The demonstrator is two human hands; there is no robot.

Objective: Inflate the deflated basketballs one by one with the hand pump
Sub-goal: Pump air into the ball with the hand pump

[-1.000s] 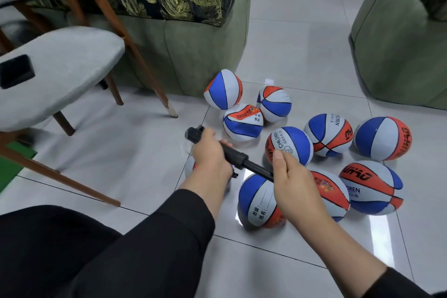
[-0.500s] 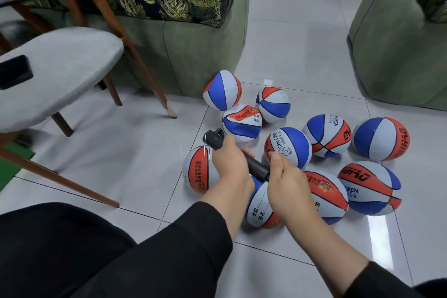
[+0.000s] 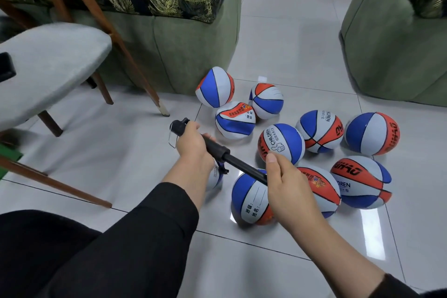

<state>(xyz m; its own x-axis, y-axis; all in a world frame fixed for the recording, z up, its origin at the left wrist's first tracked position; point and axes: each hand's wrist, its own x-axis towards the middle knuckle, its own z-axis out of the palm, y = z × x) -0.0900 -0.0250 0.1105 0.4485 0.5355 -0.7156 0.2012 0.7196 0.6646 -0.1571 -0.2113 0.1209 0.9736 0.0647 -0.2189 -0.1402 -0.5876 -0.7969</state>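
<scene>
A black hand pump (image 3: 226, 155) lies slantwise above the floor between both hands. My left hand (image 3: 193, 146) grips its barrel; my right hand (image 3: 287, 185) grips the handle end, with the rod drawn out. A short hose hangs from the barrel toward a ball (image 3: 215, 176) mostly hidden under my left wrist. Several red, white and blue basketballs lie on the tiles; the nearest (image 3: 251, 198) sits just below the pump. The three farthest (image 3: 235, 120) look creased and soft.
A grey padded chair (image 3: 48, 65) with wooden legs stands at the left, a dark phone on its seat. A green sofa (image 3: 183, 41) with a leaf-print cushion is behind the balls, a second green armchair (image 3: 396, 38) at the right. My dark-clad leg fills the lower left.
The pump went from extended to pushed together half a second ago, and is drawn out again now. My left hand moved left, covering the ball beneath it.
</scene>
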